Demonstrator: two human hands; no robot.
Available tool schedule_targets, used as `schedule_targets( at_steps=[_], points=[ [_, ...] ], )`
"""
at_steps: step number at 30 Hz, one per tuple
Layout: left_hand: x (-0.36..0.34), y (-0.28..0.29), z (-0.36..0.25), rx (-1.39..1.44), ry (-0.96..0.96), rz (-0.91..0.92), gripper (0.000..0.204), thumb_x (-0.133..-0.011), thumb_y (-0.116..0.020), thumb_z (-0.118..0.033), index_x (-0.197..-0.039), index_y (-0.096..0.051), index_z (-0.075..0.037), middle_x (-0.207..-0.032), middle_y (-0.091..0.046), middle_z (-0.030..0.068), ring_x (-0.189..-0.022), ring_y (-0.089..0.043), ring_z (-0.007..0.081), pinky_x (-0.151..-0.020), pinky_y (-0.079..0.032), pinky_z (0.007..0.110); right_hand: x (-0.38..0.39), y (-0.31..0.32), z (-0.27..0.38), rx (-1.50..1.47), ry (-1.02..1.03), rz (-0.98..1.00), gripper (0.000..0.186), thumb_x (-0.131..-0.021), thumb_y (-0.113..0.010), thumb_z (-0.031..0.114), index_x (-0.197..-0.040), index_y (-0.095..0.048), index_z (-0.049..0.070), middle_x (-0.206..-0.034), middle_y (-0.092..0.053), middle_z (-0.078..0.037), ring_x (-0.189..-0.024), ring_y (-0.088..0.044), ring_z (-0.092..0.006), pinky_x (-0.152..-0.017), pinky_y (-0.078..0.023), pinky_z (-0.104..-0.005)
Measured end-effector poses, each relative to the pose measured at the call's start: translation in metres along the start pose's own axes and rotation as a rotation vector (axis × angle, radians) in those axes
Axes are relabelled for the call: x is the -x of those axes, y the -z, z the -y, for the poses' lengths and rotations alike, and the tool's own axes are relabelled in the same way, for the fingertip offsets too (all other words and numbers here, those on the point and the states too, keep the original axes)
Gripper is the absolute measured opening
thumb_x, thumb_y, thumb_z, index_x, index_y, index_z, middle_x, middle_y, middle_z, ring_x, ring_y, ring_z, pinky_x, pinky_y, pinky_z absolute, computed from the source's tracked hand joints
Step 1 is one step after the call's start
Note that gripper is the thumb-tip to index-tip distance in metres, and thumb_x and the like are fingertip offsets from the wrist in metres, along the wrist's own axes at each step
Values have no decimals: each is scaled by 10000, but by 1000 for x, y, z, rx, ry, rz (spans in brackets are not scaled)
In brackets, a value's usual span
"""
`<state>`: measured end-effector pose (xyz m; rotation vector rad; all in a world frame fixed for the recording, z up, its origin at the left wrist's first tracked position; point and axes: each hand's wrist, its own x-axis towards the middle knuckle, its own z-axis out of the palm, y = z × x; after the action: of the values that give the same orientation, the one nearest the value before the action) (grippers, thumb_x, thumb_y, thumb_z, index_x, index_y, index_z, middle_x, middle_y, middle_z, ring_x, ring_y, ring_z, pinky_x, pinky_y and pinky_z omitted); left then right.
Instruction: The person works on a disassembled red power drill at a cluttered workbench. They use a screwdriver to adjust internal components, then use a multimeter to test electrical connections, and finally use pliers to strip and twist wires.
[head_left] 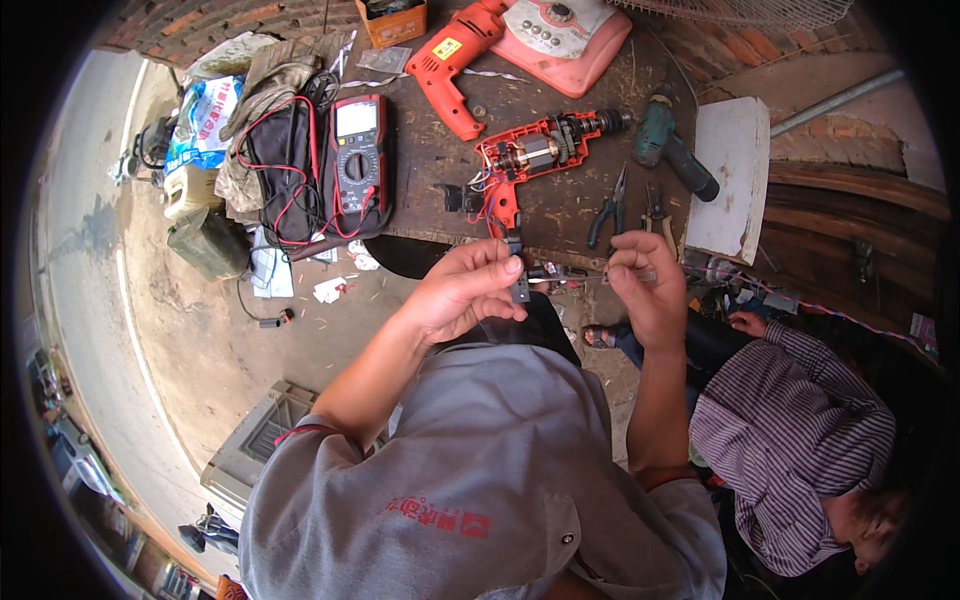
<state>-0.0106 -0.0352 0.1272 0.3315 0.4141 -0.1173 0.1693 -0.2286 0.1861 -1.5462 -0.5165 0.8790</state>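
My left hand point(463, 288) pinches a small black part point(519, 287) at the front edge of the wooden workbench point(430, 170). My right hand point(647, 285) grips a thin screwdriver point(572, 272) whose tip points left at that part. Just beyond the hands lies an opened red drill point(530, 160) with its motor and wires exposed; the wires run down toward the black part.
A red multimeter point(358, 155) with red and black leads lies left on the bench. An orange drill point(450, 70), a pink fan base point(560, 35), a green drill point(670, 145), two pliers point(630, 210) and a white block point(730, 175) lie around. A person in a striped shirt point(790, 430) crouches at right.
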Motion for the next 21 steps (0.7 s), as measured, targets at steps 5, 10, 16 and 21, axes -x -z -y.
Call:
schedule_targets(
  at_steps=[5,10,16,21],
  points=[
    [-1,-2,-1,13,8,14,334,-1017,-652,-198,-1220,-552,47,-1083,-709,198,-794,-773,257,-726,-675,311,-1,-6,10,0,-53,-60,236,-1006,-633,97,-1215,-617,-13,-976,-623,-22,-771,-549,-46,-662,-442,-210],
    [-2,-1,-1,43,2,-30,304,-1019,-647,-175,-1201,-556,51,-998,-705,143,-801,-771,259,-752,-682,353,-2,-7,2,-42,74,-25,233,-1004,-639,99,-1211,-628,-6,-942,-643,-19,-782,-568,-51,-689,-472,-219],
    [0,-5,-7,39,9,10,282,-1025,-634,-166,-1192,-565,51,-981,-700,105,-823,-769,259,-771,-681,366,0,-3,7,25,-87,-56,292,-951,-688,49,-1222,-593,-4,-946,-639,-28,-826,-580,-59,-736,-480,-219],
    [-2,8,-1,39,-1,29,358,-1033,-618,-160,-1303,-536,60,-1075,-699,115,-881,-764,258,-815,-670,383,-3,-9,5,-95,104,14,326,-937,-671,-7,-1240,-552,-12,-968,-637,-53,-850,-587,-78,-738,-481,-222]
  ],
)
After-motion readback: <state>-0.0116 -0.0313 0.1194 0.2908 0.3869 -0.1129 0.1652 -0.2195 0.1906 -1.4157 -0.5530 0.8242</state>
